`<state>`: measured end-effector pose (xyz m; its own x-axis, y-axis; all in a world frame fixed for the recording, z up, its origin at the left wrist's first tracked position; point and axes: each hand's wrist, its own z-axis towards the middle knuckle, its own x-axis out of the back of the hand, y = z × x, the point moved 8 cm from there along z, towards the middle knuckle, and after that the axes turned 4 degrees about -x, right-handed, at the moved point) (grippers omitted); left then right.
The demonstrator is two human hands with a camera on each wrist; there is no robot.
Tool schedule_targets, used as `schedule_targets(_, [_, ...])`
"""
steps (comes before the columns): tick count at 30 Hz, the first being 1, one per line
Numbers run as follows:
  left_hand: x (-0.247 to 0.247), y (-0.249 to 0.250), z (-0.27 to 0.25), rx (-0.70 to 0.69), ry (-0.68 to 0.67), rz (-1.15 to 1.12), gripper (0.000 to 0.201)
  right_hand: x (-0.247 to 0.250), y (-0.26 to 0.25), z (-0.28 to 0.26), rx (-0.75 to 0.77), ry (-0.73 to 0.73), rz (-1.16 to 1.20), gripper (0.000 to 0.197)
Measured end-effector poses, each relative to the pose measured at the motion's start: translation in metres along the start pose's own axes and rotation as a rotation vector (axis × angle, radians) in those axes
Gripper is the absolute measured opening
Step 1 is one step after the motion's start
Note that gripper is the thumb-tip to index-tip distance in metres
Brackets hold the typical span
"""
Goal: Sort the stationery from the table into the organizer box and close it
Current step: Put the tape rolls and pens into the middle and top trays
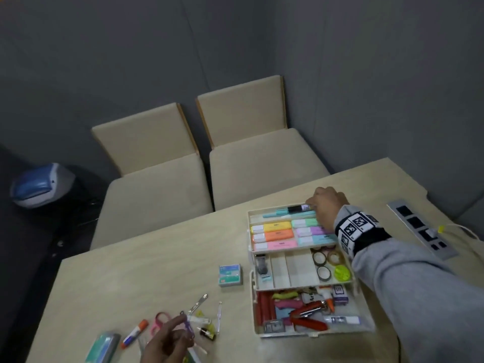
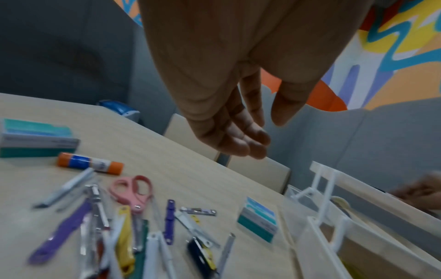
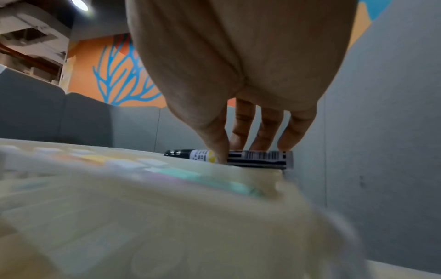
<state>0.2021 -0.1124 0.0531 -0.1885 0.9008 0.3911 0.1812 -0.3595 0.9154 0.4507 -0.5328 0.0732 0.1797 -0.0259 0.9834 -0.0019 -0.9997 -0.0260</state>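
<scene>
The right hand (image 1: 326,203) reaches to the far edge of the cream plastic tiered organizer box (image 1: 301,332), thumb and fingertips (image 3: 260,139) pinching a black marker with a white barcode label (image 3: 260,157) that lies along the far row of the top tray, beside a teal pen (image 1: 285,213). That tray also holds pastel highlighters (image 1: 275,235) in yellow, orange, pink, green, purple and blue. The middle tray carries rolls of tape (image 1: 323,258) and a lime green round dispenser (image 1: 341,272) at its right end; the bottom compartment holds a red stapler (image 1: 306,314) among other bits.

The left hand (image 1: 167,341) hovers over the near left of the pale wooden table (image 1: 146,258), fingers (image 2: 241,139) loosely curled and holding nothing in the wrist view. Beneath it lies a scatter of loose stationery: pink-handled scissors (image 2: 133,190), an orange-capped glue stick with a blue label (image 2: 90,163), a purple plastic fastener strip (image 2: 170,220) and a teal and white box (image 2: 35,137). A smaller teal and white staples box (image 1: 230,275) sits just left of the organizer. Two beige upholstered chairs (image 1: 183,158) stand beyond the table
</scene>
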Motion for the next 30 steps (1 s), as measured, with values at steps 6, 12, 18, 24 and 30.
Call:
schedule_targets(6, [0.072, -0.035, -0.008, 0.106, 0.096, 0.044, 0.034, 0.006, -0.011, -0.008, -0.077, -0.02, -0.14, 0.025])
schedule_targets(12, [0.121, -0.062, -0.009, 0.136, 0.108, 0.045, 0.036, 0.002, -0.02, -0.026, -0.267, -0.042, -0.09, 0.048])
schedule_targets(18, [0.167, -0.116, 0.003, 0.184, 0.08, 0.216, 0.03, -0.003, -0.06, -0.062, -0.332, 0.144, 0.07, 0.063])
schedule_targets(24, [0.175, -0.134, 0.053, 0.069, -0.061, 0.672, 0.019, -0.023, -0.19, -0.121, 0.015, 0.266, 0.334, 0.031])
schedule_targets(30, [0.145, -0.159, 0.105, 0.022, -0.379, 1.203, 0.026, -0.108, -0.322, -0.18, 0.327, -0.184, 0.397, 0.021])
